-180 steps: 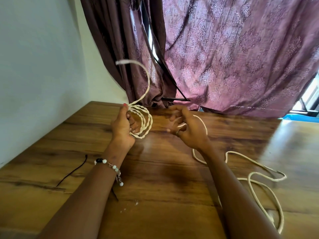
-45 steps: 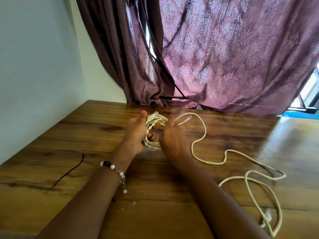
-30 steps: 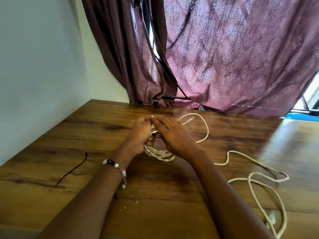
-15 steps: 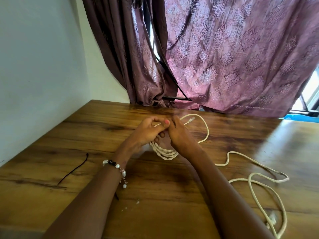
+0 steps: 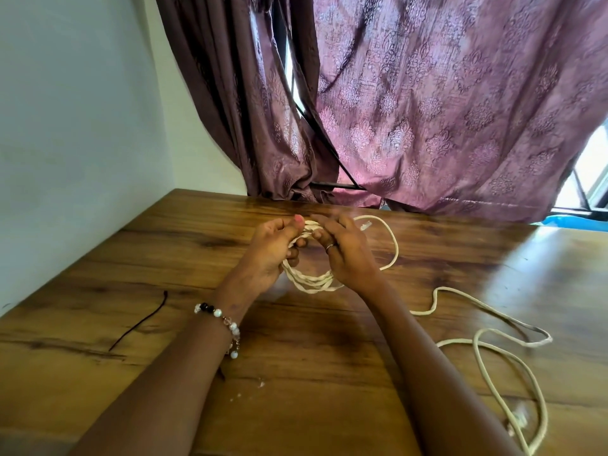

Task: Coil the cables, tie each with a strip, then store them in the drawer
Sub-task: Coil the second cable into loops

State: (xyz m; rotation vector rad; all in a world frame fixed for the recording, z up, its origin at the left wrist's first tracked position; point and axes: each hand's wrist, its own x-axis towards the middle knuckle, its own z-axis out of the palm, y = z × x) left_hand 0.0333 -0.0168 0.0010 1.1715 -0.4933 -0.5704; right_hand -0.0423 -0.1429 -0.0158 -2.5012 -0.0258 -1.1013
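Two bare hands meet over a wooden table point(image 5: 329, 363), both closed around a bundle of cream cable loops point(image 5: 311, 280). The left hand point(image 5: 271, 250) grips the left side of the coil, thumb pressed on top with a pink-painted nail showing and fingers curled underneath. The right hand point(image 5: 347, 255), a ring on one finger, clasps the right side of the coil, its fingers bent over the upper strands close to the left thumb. The lower arc of the loops hangs between the two wrists, just above or touching the tabletop; which one cannot be told.

From the coil the loose cable point(image 5: 477, 343) runs out behind the right hand in a wide curve, then snakes across the table to the right and toward the near edge, where it lies in slack bends. A plug end point(image 5: 366, 225) shows just beyond the right fingers.

A thin dark strip point(image 5: 139, 324) lies flat on the table well to the left of the arms. A beaded bracelet point(image 5: 218, 319) circles the left wrist. Purple patterned curtains point(image 5: 444, 103) hang behind the table.
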